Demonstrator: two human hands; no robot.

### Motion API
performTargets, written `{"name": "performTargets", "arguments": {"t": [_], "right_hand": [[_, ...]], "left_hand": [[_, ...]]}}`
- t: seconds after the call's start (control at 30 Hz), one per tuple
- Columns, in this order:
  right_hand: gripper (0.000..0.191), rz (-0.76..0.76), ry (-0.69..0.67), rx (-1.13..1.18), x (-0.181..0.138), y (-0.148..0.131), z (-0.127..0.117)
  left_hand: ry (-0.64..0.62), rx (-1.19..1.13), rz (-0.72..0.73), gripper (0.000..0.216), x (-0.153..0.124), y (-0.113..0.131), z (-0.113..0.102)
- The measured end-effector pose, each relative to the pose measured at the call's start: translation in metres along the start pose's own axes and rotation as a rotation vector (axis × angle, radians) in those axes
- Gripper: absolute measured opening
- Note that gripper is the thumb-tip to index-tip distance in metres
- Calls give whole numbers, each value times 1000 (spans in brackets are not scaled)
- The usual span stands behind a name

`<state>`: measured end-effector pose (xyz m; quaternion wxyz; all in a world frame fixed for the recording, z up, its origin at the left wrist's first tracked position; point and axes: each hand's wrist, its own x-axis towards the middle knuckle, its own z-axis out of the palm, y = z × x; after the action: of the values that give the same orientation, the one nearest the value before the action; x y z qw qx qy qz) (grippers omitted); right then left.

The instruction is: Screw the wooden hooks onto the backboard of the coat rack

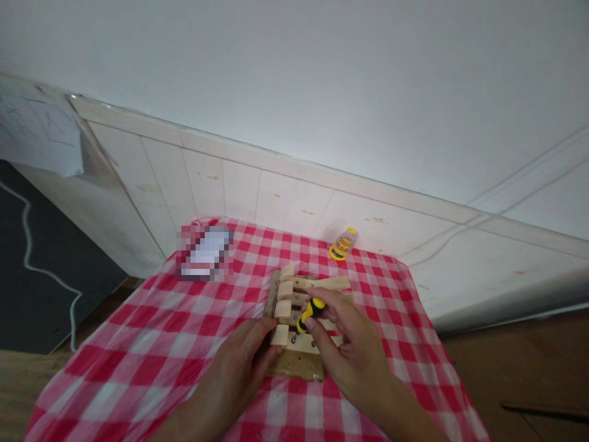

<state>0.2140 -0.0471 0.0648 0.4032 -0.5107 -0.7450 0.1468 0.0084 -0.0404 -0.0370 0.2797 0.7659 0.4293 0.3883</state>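
Note:
My right hand (343,328) is closed round a yellow-and-black screwdriver (311,312), tilted with its tip down at a screw near the left end of the nearest wooden strip (301,344). Several pale wooden strips with curved or raised left ends lie side by side across a brown wooden board (297,365). Dark screws show in the strips. At the board's left edge, my left hand (246,353) grips the block-like end of the nearest strip between thumb and fingers. The strips' right ends are partly hidden behind my right hand.
A red-and-white checked cloth (151,331) covers the table. Toward the back stands a clear, yellow-capped container (343,244), with a blurred phone-like object (207,253) at the back left. A white panelled wall (239,190) borders the far edge. A white cable (28,245) hangs at left.

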Motion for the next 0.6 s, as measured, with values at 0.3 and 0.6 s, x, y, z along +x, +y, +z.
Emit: {"name": "performTargets", "arguments": {"t": [0.3, 0.6], "right_hand": [[40, -13, -40, 45, 3, -2, -4], [35, -68, -6, 0, 8, -5, -5]], "left_hand": [[-9, 2, 25, 28, 0, -1, -1], [-10, 9, 37, 29, 1, -2, -1]]}}
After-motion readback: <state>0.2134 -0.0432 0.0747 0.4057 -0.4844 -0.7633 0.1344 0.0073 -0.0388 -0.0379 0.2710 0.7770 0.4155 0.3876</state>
